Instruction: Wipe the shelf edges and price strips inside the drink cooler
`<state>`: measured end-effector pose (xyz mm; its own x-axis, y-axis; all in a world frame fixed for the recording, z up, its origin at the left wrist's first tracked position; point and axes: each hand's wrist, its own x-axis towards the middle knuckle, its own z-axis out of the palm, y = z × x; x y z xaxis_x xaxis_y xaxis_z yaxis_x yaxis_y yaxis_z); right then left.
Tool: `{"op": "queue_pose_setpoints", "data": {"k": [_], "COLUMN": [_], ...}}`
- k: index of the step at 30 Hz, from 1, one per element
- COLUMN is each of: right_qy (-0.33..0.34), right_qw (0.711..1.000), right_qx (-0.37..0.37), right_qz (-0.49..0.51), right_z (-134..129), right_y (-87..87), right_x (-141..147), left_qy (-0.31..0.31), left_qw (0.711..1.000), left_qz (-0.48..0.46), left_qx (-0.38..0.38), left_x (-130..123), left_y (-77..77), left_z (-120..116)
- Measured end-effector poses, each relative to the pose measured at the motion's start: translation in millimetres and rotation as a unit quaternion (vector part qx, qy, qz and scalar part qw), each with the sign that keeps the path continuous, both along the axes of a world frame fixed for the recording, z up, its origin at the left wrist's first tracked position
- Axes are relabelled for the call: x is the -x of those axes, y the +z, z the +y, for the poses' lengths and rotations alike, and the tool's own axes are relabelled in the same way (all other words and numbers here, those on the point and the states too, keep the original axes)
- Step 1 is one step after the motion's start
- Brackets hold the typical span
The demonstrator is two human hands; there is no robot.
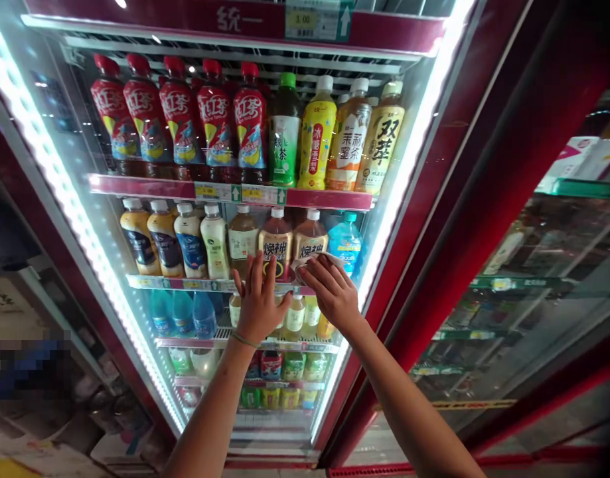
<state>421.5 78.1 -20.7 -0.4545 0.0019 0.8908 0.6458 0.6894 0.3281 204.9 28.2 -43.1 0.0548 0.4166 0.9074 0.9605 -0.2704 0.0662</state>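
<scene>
My left hand [261,299] is raised with its fingers spread, holding nothing. It appears in front of the second shelf, over the lower part of a dark-labelled bottle [275,242]. To its right, my right hand [334,292] presses a pale crumpled cloth [335,260] under bent fingers. The cloth covers part of a similar bottle [310,234]; whether it is fabric or paper is unclear. Faint reflections suggest a glass door between my hands and the bottles. A thin green band [245,340] circles my left wrist.
Red tea bottles [175,113] and a yellow bottle [317,136] line the upper shelf. Blue bottles [182,312] and smaller drinks stand lower. Bright light strips [411,153] run down both sides. A red frame [484,259] separates another glass-fronted cabinet at right.
</scene>
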Motion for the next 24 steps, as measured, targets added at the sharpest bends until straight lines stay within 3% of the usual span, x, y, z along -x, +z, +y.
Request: {"op": "queue_pose_setpoints", "data": {"k": [6,12,14,19,24], "right_qy": [0.006,-0.020,-0.018,-0.005,0.007], "right_qw": [1.000,1.000,0.999,0.999,1.000], "right_qx": [0.008,0.013,0.012,-0.016,-0.015], "right_qz": [-0.028,-0.009,-0.032,0.038,-0.007], "right_z": [5.4,3.6,5.3,12.2,13.7], "right_y": [-6.8,-15.1,-20.0,-25.6,-24.3], "right_x": [-50.0,-87.9,-97.2,-101.0,-96.8], "left_qy": [0.037,0.039,0.048,0.097,0.096], "left_qw": [0.999,0.999,0.999,0.995,0.995], "left_qz": [-0.026,0.005,0.016,-0.020,-0.023], "left_qx": [-0.021,-0.002,-0.009,-0.020,-0.001], "left_x": [-23.4,-66.1,-64.4,-30.6,-18.3], "left_y": [1.9,6.7,3.3,-7.5,-10.5], "left_z": [2.0,8.6,12.2,13.8,11.9]}}
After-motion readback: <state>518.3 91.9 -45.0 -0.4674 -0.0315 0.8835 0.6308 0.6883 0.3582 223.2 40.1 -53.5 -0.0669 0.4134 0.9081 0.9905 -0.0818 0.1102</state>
